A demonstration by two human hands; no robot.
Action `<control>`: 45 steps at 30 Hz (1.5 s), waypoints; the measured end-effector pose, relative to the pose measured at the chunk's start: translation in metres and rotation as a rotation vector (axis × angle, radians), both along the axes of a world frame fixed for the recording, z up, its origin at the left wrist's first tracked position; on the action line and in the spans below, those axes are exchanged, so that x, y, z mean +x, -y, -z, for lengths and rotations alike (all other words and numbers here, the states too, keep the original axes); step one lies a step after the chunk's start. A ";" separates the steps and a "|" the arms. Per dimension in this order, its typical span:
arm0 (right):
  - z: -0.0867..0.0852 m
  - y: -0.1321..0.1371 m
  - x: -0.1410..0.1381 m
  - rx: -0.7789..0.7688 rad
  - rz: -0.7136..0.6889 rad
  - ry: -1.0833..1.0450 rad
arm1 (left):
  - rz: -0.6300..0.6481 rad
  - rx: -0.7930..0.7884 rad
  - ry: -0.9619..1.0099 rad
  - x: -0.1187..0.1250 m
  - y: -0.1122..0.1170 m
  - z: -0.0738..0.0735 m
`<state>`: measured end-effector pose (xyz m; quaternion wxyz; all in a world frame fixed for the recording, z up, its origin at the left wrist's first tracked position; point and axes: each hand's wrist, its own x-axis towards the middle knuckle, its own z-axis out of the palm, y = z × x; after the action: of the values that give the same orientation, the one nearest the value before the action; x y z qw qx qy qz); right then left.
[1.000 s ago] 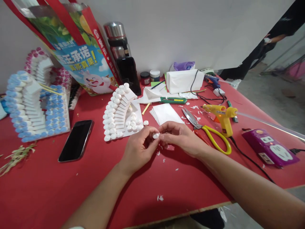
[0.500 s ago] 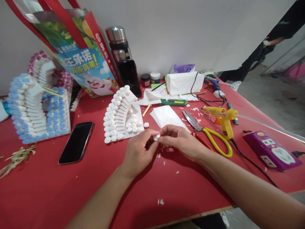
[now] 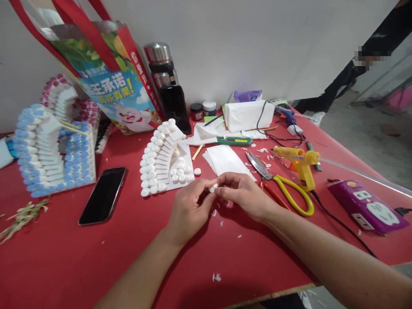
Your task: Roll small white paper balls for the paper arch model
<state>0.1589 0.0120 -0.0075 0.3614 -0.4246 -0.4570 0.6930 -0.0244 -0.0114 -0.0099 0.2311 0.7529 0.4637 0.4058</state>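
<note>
Both hands meet over the middle of the red table (image 3: 128, 262), pinching one small white rolled paper piece (image 3: 213, 188) between them. My left hand (image 3: 190, 207) grips it with thumb and forefinger, and my right hand (image 3: 245, 194) holds it from the other side. Just beyond my left hand stands a curved white model (image 3: 160, 161) edged with similar white pieces, with several loose ones (image 3: 182, 171) on its base. One more white piece (image 3: 197, 171) lies beside the base. Behind my right hand is a stack of white paper (image 3: 228, 159).
Scissors with yellow handles (image 3: 294, 195), a yellow glue gun (image 3: 299, 163) and a purple power strip (image 3: 368, 206) lie to the right. A green cutter (image 3: 233, 140) is behind the paper. Leftward are a phone (image 3: 103, 195), a blue-and-white model (image 3: 41, 150) and a bag (image 3: 109, 86). A person stands far right.
The white paper piece appears slightly turned between my fingertips. Both hands stay in nearly the same place, and the whole view has shifted a little.
</note>
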 end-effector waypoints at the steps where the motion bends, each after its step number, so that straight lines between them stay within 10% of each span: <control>1: 0.000 0.000 -0.001 0.003 0.007 0.005 | -0.002 0.001 0.005 0.001 0.000 0.000; 12: -0.005 0.000 0.001 0.050 -0.013 0.071 | -0.024 -0.070 0.089 0.000 -0.004 -0.005; 22: -0.011 0.000 0.004 0.186 0.046 0.129 | 0.064 -0.658 0.672 -0.001 -0.010 -0.011; 31: -0.013 0.003 0.001 0.145 0.003 0.026 | 0.049 -0.668 0.746 -0.001 -0.010 -0.009; 45: -0.008 0.008 0.001 0.774 0.114 0.354 | 0.079 -0.803 0.845 0.006 -0.009 -0.008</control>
<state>0.1594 0.0039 0.0007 0.4477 -0.3949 -0.7140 0.3658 -0.0188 -0.0019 -0.0017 0.6781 0.3960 0.4204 0.4545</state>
